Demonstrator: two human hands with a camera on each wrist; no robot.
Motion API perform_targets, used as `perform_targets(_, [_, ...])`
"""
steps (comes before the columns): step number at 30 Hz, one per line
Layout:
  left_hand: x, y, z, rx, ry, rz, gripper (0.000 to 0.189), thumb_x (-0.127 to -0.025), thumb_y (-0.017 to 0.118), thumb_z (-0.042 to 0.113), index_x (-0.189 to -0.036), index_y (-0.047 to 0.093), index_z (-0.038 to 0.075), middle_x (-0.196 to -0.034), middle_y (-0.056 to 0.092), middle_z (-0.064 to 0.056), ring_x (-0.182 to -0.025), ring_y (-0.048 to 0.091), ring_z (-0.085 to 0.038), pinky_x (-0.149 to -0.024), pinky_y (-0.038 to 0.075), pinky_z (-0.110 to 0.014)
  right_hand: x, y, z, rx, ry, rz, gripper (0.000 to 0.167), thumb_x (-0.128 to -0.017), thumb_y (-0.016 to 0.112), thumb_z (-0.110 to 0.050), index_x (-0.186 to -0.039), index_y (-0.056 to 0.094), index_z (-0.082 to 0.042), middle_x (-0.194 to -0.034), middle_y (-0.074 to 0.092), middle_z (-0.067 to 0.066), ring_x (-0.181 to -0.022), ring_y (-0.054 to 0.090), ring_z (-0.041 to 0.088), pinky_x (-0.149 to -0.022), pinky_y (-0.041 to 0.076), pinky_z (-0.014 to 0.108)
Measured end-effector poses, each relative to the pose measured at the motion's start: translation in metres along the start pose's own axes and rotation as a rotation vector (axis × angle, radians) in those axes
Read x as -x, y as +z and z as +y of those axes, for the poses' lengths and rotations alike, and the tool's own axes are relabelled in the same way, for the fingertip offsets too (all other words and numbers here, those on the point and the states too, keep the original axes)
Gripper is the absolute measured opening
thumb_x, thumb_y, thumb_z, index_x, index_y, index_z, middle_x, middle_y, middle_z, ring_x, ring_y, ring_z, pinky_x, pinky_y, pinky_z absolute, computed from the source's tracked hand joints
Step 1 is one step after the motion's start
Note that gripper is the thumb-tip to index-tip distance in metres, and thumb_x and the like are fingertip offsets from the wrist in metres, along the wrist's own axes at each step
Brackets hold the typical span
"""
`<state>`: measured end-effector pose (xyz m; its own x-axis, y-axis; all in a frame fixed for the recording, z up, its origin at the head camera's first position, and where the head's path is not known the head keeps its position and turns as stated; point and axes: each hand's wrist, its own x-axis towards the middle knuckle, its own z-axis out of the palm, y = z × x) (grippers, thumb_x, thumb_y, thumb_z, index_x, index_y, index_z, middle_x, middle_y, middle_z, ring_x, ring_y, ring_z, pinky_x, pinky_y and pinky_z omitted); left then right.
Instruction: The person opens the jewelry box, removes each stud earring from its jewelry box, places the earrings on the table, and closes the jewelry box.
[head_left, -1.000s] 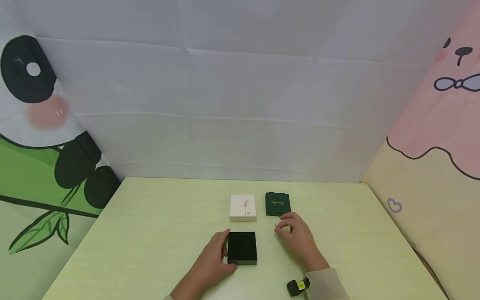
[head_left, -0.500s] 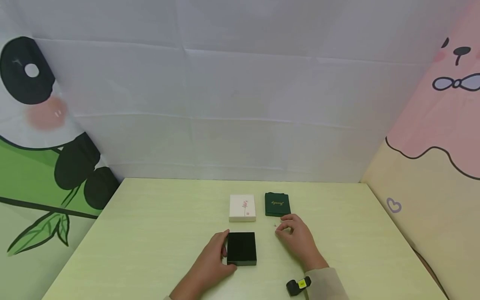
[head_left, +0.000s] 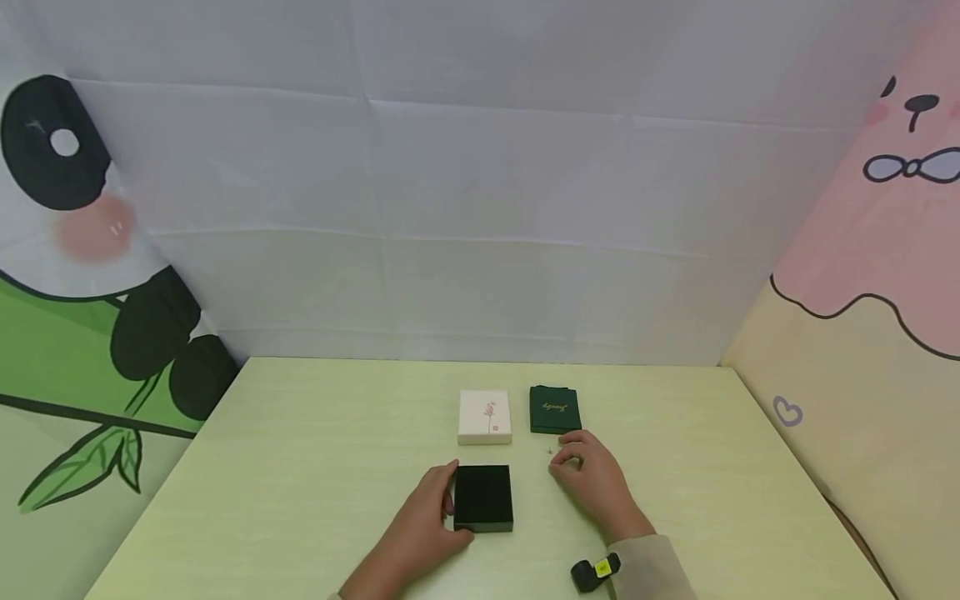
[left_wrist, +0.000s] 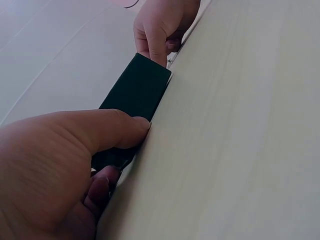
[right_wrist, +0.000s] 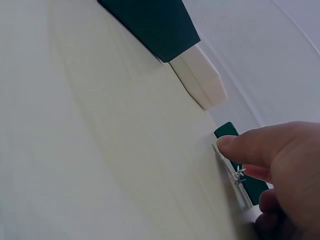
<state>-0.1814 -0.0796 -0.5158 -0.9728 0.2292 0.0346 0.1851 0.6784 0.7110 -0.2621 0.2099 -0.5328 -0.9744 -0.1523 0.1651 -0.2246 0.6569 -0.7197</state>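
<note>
My left hand grips the left side of a dark green, nearly black box, which rests on the table. In the left wrist view the thumb lies along the box. My right hand hovers low at the right, thumb and a finger bent toward each other. Beside those fingertips is a tiny silver star-shaped piece, perhaps jewellery. In the head view it shows only as a speck, just above the fingertips. I cannot tell whether the right fingers pinch anything.
Behind the dark box stands a white box with a pink flower print. To its right lies a green pouch with gold lettering, close to the right fingers. A black device with a yellow label sits by the right cuff. A white cloth backs the table.
The right hand has drawn very slightly toward the person, leaving a little more gap from the silver piece. The left hand and the boxes stay where they were.
</note>
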Motion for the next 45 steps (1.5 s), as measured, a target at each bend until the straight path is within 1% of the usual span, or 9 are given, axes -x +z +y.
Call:
perform_targets(8, [0.001, 0.0, 0.0, 0.005, -0.002, -0.001, 0.097, -0.075, 0.088, 0.022, -0.154, 0.037, -0.003, -0.098, 0.049, 0.005, -0.084, 0.049, -0.008, -0.076, 0.043, -0.028, -0.001, 0.001, 0.0, 0.01, -0.018, -0.009, 0.019, -0.088, 0.082, -0.014, -0.076, 0.073, -0.025, -0.121, 0.065, -0.001, -0.116, 0.062, 0.027, -0.092, 0.05, 0.047])
perform_targets(15, [0.002, -0.001, 0.002, 0.007, -0.007, 0.006, 0.096, -0.075, 0.087, 0.021, -0.154, 0.038, -0.002, -0.098, 0.049, 0.006, -0.085, 0.049, -0.008, -0.077, 0.044, -0.028, -0.002, 0.004, 0.001, 0.018, -0.011, -0.004, 0.017, -0.086, 0.083, -0.016, -0.077, 0.073, -0.026, -0.119, 0.065, -0.004, -0.117, 0.061, 0.026, -0.095, 0.05, 0.047])
perform_targets(20, [0.002, -0.002, 0.003, 0.01, -0.007, 0.004, 0.096, -0.075, 0.087, 0.021, -0.154, 0.038, -0.003, -0.099, 0.049, 0.005, -0.085, 0.049, -0.009, -0.077, 0.044, -0.028, -0.002, 0.003, 0.002, -0.016, 0.0, 0.007, 0.011, -0.085, 0.084, -0.017, -0.083, 0.075, -0.024, -0.119, 0.066, -0.005, -0.119, 0.061, 0.026, -0.098, 0.049, 0.048])
perform_targets(24, [0.002, -0.001, 0.002, 0.013, -0.005, -0.001, 0.097, -0.075, 0.087, 0.021, -0.154, 0.037, -0.003, -0.1, 0.049, 0.005, -0.086, 0.049, -0.008, -0.076, 0.044, -0.028, -0.001, 0.002, 0.001, -0.054, 0.032, 0.02, 0.013, -0.085, 0.085, -0.019, -0.09, 0.074, -0.024, -0.119, 0.065, -0.005, -0.117, 0.06, 0.022, -0.096, 0.049, 0.045])
perform_targets(28, [0.001, 0.0, 0.001, 0.013, -0.001, 0.001, 0.097, -0.075, 0.087, 0.021, -0.154, 0.037, -0.002, -0.1, 0.049, 0.005, -0.086, 0.049, -0.008, -0.076, 0.044, -0.027, 0.0, 0.001, 0.002, -0.06, 0.039, 0.036, 0.015, -0.086, 0.084, -0.021, -0.095, 0.073, -0.024, -0.118, 0.064, -0.005, -0.101, 0.059, 0.017, -0.087, 0.049, 0.041])
perform_targets(33, [0.001, 0.0, 0.001, 0.013, 0.0, -0.001, 0.096, -0.075, 0.087, 0.02, -0.154, 0.038, -0.002, -0.1, 0.049, 0.005, -0.086, 0.049, -0.008, -0.076, 0.044, -0.027, 0.001, -0.002, 0.003, -0.066, 0.061, 0.049, 0.023, -0.088, 0.083, -0.024, -0.107, 0.072, -0.02, -0.116, 0.062, -0.003, -0.08, 0.05, 0.015, -0.075, 0.045, 0.035])
perform_targets(37, [0.001, 0.0, 0.002, 0.014, -0.002, -0.009, 0.097, -0.075, 0.087, 0.021, -0.155, 0.037, -0.002, -0.101, 0.049, 0.005, -0.086, 0.049, -0.008, -0.077, 0.044, -0.028, 0.002, -0.009, 0.0, -0.078, 0.067, 0.056, 0.033, -0.089, 0.082, -0.026, -0.118, 0.07, -0.016, -0.115, 0.06, 0.001, -0.075, 0.047, 0.017, -0.067, 0.042, 0.033])
perform_targets(41, [0.001, -0.002, 0.003, 0.007, 0.002, -0.003, 0.096, -0.075, 0.087, 0.021, -0.155, 0.038, -0.002, -0.101, 0.049, 0.005, -0.086, 0.049, -0.008, -0.077, 0.043, -0.028, 0.001, -0.018, -0.004, -0.073, 0.064, 0.056, 0.042, -0.09, 0.081, -0.028, -0.127, 0.067, -0.014, -0.123, 0.059, 0.006, -0.074, 0.047, 0.018, -0.065, 0.042, 0.033])
perform_targets(45, [0.001, -0.002, 0.004, 0.004, 0.0, -0.003, 0.096, -0.075, 0.087, 0.021, -0.154, 0.038, -0.002, -0.1, 0.049, 0.006, -0.085, 0.049, -0.008, -0.076, 0.043, -0.028, -0.002, -0.025, -0.006, -0.048, 0.061, 0.045, 0.05, -0.091, 0.08, -0.031, -0.134, 0.062, -0.013, -0.133, 0.056, 0.006, -0.073, 0.048, 0.018, -0.066, 0.044, 0.034])
